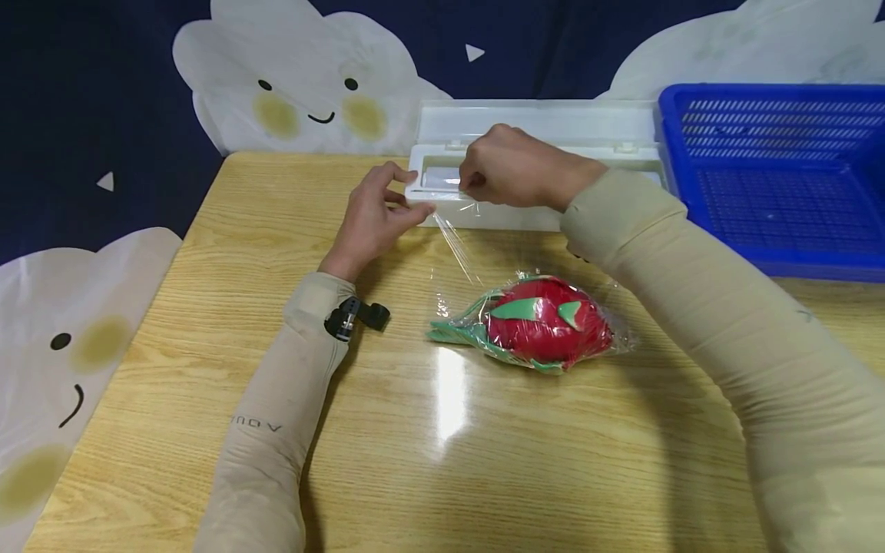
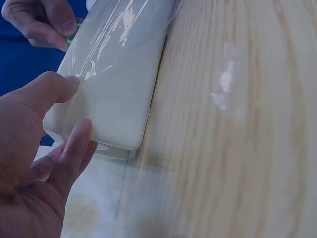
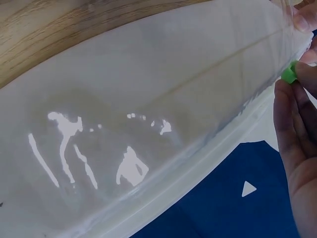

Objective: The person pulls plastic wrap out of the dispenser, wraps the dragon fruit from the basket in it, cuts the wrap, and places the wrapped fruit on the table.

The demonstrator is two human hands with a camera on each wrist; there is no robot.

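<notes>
A white cling film dispenser (image 1: 505,218) lies at the back of the table with its lid (image 1: 539,121) raised. My left hand (image 1: 373,219) holds its left end, thumb at the front and fingers over the top edge. Along the dispenser's slot, my right hand (image 1: 518,165) pinches a small green slide cutter (image 3: 289,73). Clear cling film (image 2: 111,44) drapes over the dispenser's front and runs down to a red dragon fruit (image 1: 539,322) with green leaf tips. This fruit lies on its side, wrapped in film, in front of the dispenser.
A blue plastic basket (image 1: 774,265) stands at the back right, against the dispenser's right end. The wooden table (image 1: 387,476) ends at the left and back beside a dark cloth (image 1: 124,92) with cloud faces. A wrist camera (image 1: 346,316) is strapped to my left forearm.
</notes>
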